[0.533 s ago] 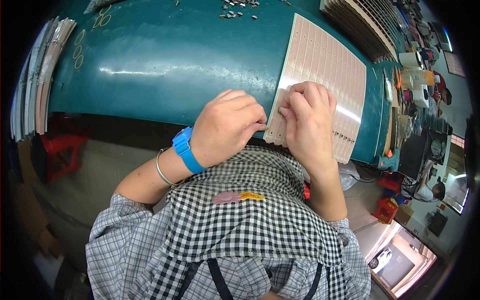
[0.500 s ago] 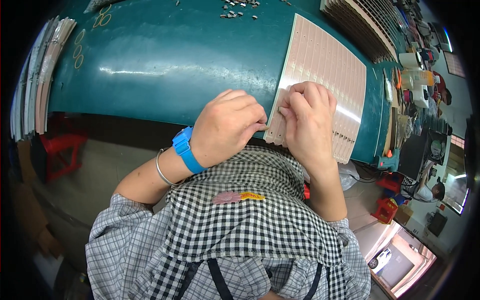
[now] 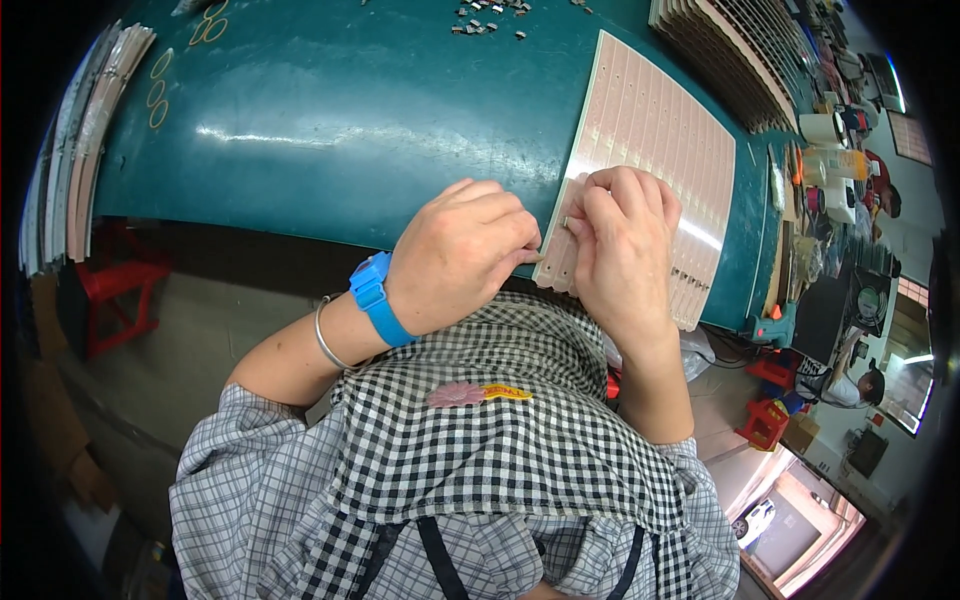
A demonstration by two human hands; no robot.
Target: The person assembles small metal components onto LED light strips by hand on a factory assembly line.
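Note:
A pale pink panel of long, narrow joined strips (image 3: 655, 125) lies on the green table, its near end scalloped. Over its near left part, my right hand (image 3: 630, 250) is closed in a pinch, with a tiny dark part just showing at the thumb tip. My left hand (image 3: 465, 250) is closed too, thumb and forefinger pressed together at the panel's near left edge; what they hold is too small to make out. Several small dark parts (image 3: 690, 279) sit in a row across the strips, to the right of my right hand.
Loose small metallic parts (image 3: 490, 18) lie at the table's far side. Stacked strip panels (image 3: 725, 60) stand at the far right, wrapped strips (image 3: 90, 140) at the left. Rubber bands (image 3: 158, 92) lie nearby on the green table (image 3: 330, 180). A teal power tool (image 3: 770, 328) is at right.
Both hands keep nearly the same pinched poses over the panel's near left corner, with slight finger movement. The whole view has shifted a little.

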